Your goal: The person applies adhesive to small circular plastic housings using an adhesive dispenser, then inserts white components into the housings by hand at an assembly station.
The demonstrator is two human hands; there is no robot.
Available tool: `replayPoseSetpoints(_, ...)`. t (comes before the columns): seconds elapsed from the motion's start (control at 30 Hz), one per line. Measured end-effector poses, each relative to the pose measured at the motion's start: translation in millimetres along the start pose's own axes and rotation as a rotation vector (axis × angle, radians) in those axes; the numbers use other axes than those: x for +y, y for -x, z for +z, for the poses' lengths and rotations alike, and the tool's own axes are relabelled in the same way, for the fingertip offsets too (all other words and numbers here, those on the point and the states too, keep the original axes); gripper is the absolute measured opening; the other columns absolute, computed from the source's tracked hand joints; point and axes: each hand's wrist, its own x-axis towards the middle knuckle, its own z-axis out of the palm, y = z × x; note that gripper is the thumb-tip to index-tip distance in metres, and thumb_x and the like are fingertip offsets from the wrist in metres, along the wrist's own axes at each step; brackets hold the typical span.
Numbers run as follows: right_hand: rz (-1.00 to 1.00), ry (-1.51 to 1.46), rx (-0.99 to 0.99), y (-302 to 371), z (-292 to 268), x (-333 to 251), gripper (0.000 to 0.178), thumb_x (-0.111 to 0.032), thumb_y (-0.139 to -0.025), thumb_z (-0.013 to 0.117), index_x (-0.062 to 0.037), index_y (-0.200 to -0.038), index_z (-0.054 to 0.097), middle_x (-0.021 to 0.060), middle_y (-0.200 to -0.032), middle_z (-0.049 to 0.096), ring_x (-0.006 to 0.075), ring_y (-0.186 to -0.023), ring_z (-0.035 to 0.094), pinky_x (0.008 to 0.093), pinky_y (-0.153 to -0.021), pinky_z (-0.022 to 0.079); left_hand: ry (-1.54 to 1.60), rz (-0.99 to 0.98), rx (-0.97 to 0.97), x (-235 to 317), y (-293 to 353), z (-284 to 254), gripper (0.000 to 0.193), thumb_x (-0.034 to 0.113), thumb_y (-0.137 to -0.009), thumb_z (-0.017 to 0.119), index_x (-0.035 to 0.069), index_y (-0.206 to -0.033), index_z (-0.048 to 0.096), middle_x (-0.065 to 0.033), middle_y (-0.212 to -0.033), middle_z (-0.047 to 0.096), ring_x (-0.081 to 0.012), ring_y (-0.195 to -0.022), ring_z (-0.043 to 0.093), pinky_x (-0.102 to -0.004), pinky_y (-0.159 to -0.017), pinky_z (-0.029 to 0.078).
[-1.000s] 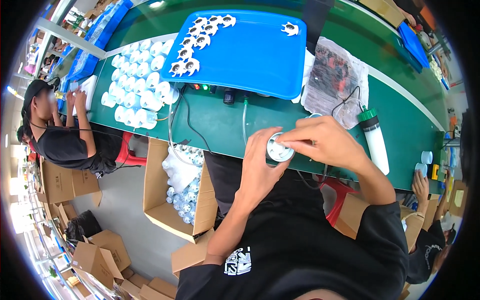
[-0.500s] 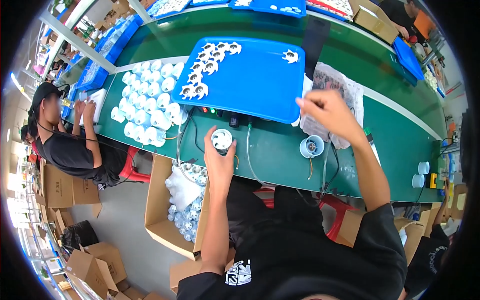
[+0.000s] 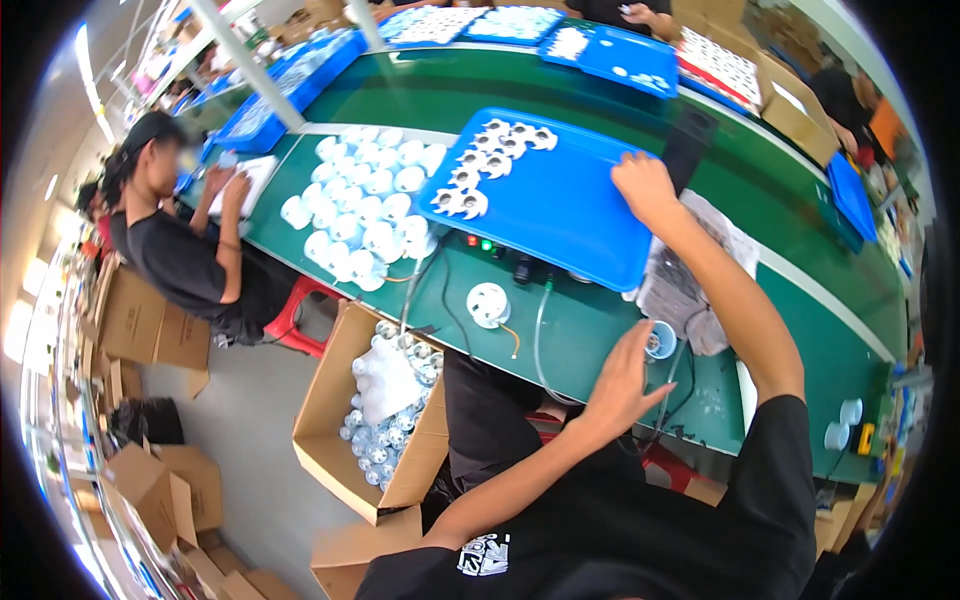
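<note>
My left hand (image 3: 622, 382) is open, thumb apart from the fingers, beside a light-blue cup (image 3: 660, 340) with a small motor-like part inside. Whether its fingertips touch the cup cannot be told. My right hand (image 3: 645, 187) is closed, fingers bent down, at the right end of a blue tray (image 3: 560, 220); what its fingers hold is hidden. Several white bladed fan wheels (image 3: 483, 165) lie at the tray's left side. A round white housing (image 3: 488, 305) with a thin wire sits on the green table, left of my hands.
Rows of white cups (image 3: 365, 200) cover the table's left part. A carton (image 3: 325, 440) of similar parts stands below the edge. Cables (image 3: 543, 335) run across the table front. Crumpled plastic (image 3: 690, 290) lies right of the tray. A co-worker (image 3: 180, 230) sits at left.
My left hand let go of the white housing and moved right to the light-blue cup. My right hand reached farther out to the tray's right end, over where a lone fan wheel lay.
</note>
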Motion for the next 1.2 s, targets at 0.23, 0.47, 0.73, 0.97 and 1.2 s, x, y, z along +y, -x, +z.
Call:
replayPoseSetpoints(0.23, -0.219, -0.096, 0.198, 20, -23, 5, 0.01, -0.008, -0.074, 0.063, -0.0041, -0.084, 0.064, 0.0121, -0.09, 0.065, 0.0252, -0.084, 0.066, 0.035, -0.067, 0.054, -0.069, -0.116, 0.023, -9, -10, 13, 0.069, 0.014, -0.078, 0.076, -0.001, -0.136, 0.041, -0.0216, -0.127, 0.051, -0.0385, -0.115, 0.05, -0.0459, -0.099, 0.039)
replayPoseSetpoints(0.47, -0.652, -0.266, 0.543, 80, -93, -4, 0.016, -0.008, -0.076, 0.07, -0.0087, -0.074, 0.053, 0.0019, -0.07, 0.048, 0.0158, -0.066, 0.051, 0.0298, -0.055, 0.041, 0.007, -0.08, 0.16, -13, -9, 8, 0.063, 0.001, -0.072, 0.077, 0.0, -0.127, 0.046, -0.0214, -0.126, 0.05, -0.0401, -0.118, 0.047, -0.047, -0.1, 0.038)
replayPoseSetpoints(0.73, -0.245, -0.757, 0.492, 120, -99, -3, 0.015, -0.007, -0.073, 0.071, -0.0052, -0.083, 0.06, 0.0016, -0.077, 0.057, 0.0169, -0.069, 0.057, 0.0296, -0.055, 0.043, 0.06, -0.224, 0.163, -9, -9, 7, 0.06, 0.009, -0.08, 0.075, 0.0, -0.132, 0.046, -0.0168, -0.126, 0.052, -0.0303, -0.115, 0.051, -0.0392, -0.099, 0.04)
replayPoseSetpoints(0.97, 0.388, -1.986, -0.521, 158, -92, 17, 0.013, -0.012, -0.091, 0.065, -0.0007, -0.096, 0.061, 0.002, -0.077, 0.063, 0.007, -0.063, 0.059, 0.02, -0.054, 0.046, 0.099, -0.318, 0.212, -12, -5, 9, 0.063, 0.009, -0.08, 0.075, -0.001, -0.134, 0.044, -0.0189, -0.13, 0.05, -0.0343, -0.12, 0.047, -0.0424, -0.101, 0.039)
replayPoseSetpoints(1.2, 0.293, -1.833, -0.695, 176, -59, -5, 0.011, -0.011, -0.092, 0.062, 0.0006, -0.09, 0.062, 0.0019, -0.067, 0.058, 0.0072, -0.057, 0.053, 0.0238, -0.052, 0.041, -0.099, -0.182, 0.13, -14, -6, 9, 0.064, 0.01, -0.078, 0.079, 0.0, -0.132, 0.044, -0.0184, -0.128, 0.05, -0.0337, -0.119, 0.048, -0.0414, -0.101, 0.039)
